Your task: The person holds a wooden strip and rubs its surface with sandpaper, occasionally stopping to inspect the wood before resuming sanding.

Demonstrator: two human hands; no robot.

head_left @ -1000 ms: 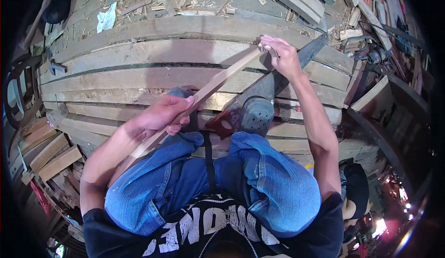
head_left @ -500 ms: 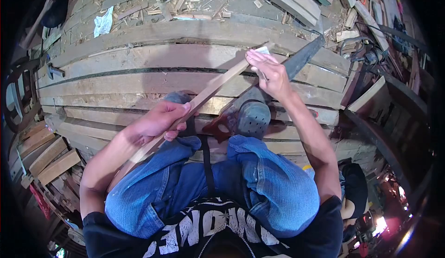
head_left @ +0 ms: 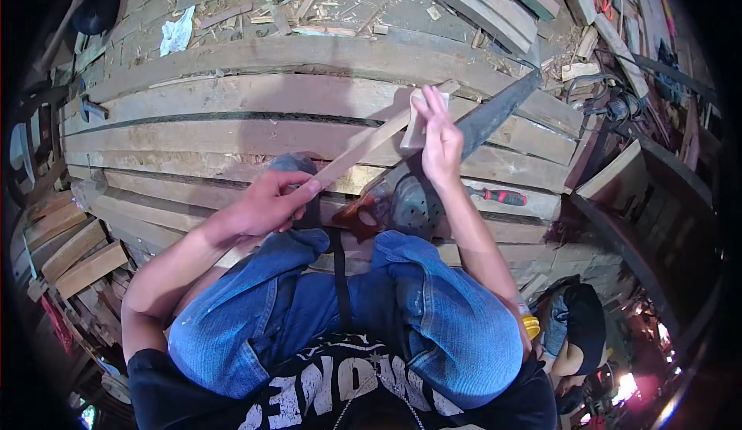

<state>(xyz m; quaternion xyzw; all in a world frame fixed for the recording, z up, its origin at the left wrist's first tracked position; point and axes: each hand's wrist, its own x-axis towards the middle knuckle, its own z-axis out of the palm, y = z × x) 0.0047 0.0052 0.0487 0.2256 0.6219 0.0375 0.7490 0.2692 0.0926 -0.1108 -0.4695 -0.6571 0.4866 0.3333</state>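
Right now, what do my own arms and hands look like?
Your left hand and right hand are both bare, with no gloves, and no watch or bracelet shows on either wrist. The left sleeve and right sleeve are short and black, part of a black shirt with big pale letters across the front.

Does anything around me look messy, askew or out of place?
Wood scraps litter the far side, with a crumpled white cloth or paper near them, like leftover mess. The saw looks awkward too, lying slantwise across the planks, its handle right beside your shoe.
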